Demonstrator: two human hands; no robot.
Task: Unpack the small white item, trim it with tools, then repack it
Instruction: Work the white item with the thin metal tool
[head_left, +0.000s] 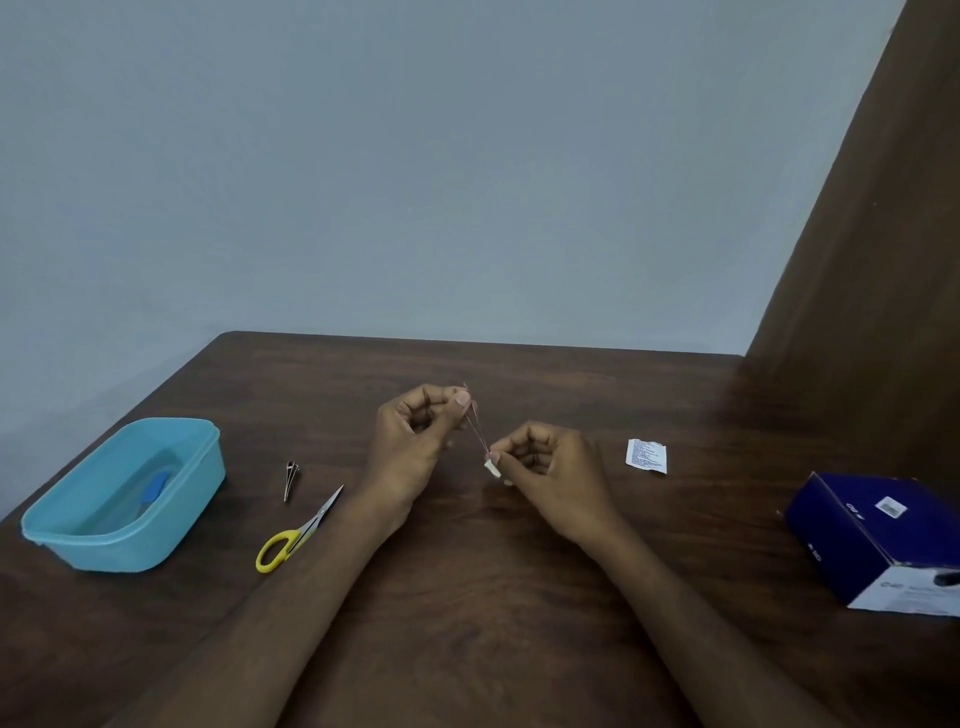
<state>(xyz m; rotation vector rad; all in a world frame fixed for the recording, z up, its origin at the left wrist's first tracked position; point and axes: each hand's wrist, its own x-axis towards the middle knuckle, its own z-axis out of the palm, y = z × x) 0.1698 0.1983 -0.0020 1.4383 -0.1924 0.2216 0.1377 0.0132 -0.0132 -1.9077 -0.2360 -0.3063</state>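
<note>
Above the middle of the dark wooden table (467, 597), my left hand (415, 441) pinches the upper end of a thin thread-like strand (477, 428). Lower and to the right, my right hand (545, 467) pinches the strand's other end together with the small white item (492, 467). The strand runs taut and slanted between the two hands. A white printed wrapper (645, 455) lies flat to the right of my right hand. Yellow-handled scissors (296, 532) lie shut to the left of my left forearm, and small tweezers (292, 479) lie just beyond them.
A light blue plastic tub (124, 499) with a blue object inside stands at the table's left edge. A dark blue and white box (878, 540) sits at the right edge. A brown panel (883, 260) rises at the far right, and a grey wall backs the table.
</note>
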